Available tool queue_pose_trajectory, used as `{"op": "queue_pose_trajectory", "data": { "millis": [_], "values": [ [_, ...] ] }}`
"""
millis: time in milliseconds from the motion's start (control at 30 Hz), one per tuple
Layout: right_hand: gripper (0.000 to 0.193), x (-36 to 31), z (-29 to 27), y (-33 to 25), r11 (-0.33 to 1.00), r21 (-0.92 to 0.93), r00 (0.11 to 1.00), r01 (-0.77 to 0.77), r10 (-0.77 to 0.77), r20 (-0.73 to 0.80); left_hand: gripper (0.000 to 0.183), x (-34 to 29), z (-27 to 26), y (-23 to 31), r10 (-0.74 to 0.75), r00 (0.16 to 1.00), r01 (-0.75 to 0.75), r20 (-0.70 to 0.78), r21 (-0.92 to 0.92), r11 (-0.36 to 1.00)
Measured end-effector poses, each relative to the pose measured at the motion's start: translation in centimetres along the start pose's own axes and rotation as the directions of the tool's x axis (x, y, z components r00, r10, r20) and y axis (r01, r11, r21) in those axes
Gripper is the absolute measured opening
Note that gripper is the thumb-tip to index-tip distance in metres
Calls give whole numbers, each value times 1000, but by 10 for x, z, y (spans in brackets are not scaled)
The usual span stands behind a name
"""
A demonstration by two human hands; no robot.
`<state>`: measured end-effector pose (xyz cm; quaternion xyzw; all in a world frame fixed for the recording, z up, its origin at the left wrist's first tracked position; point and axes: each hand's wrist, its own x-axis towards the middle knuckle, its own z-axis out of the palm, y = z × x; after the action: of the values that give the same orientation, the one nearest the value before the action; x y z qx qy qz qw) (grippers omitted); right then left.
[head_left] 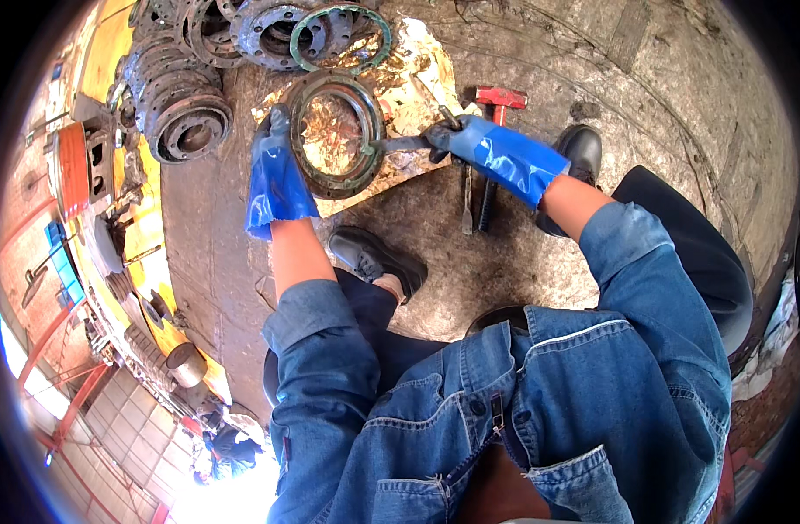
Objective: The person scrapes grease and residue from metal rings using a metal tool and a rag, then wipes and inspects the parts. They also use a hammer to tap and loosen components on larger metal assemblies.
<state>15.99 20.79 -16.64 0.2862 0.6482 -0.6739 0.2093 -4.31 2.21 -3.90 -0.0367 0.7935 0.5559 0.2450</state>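
My left hand (276, 170), in a blue rubber glove with dark fingers, grips the left edge of a grimy metal ring (358, 179). The ring is tilted up above a sheet of stained cardboard-like material (417, 52). In my right hand (483, 144), gloved the same way, is a flat-bladed scraper (401, 144). Its blade meets the ring's right rim; most of its handle is hidden in my closed fingers. Beside my right hand lie a red-headed hammer (501, 97) with a dark grip and a flat chisel (467, 205), partly under my glove.
Stacked round flanges (190, 127) stand at the far left, with more discs (282, 35) and a greenish ring (388, 39) beyond the sheet. My shoes (378, 260) flank the work on the dirty floor. A person (229, 450) is at the lower left near bright light.
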Motion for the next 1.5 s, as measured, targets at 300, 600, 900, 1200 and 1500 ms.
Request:
{"op": "queue_pose_trajectory", "data": {
  "millis": [300, 600, 900, 1200, 1500],
  "values": [
    [34, -38, 59, -39, 697, 557, 837, -451, 547, -6, 54, 3, -8, -11, 56, 998, -57, 29, 61, 997],
    [29, -61, 65, -84, 311, 824, 823, -473, 491, 287, 52, 65, -34, -49, 226, 973, -228, 36, 241, 943],
    [28, -48, 23, -51, -153, 806, 765, -572, 254, 592, 48, 45, -6, -31, 269, 952, -289, 149, 140, 947],
    [33, -124, -86, -189, 704, 516, 778, 488, -82, -623, 50, 36, -15, -43, 231, 971, -238, 63, 132, 962],
    [38, -109, -121, -213, 262, -717, 619, -645, -371, -692, 51, 33, -13, -41, 245, 965, -256, 92, 145, 956]
  ]
}}
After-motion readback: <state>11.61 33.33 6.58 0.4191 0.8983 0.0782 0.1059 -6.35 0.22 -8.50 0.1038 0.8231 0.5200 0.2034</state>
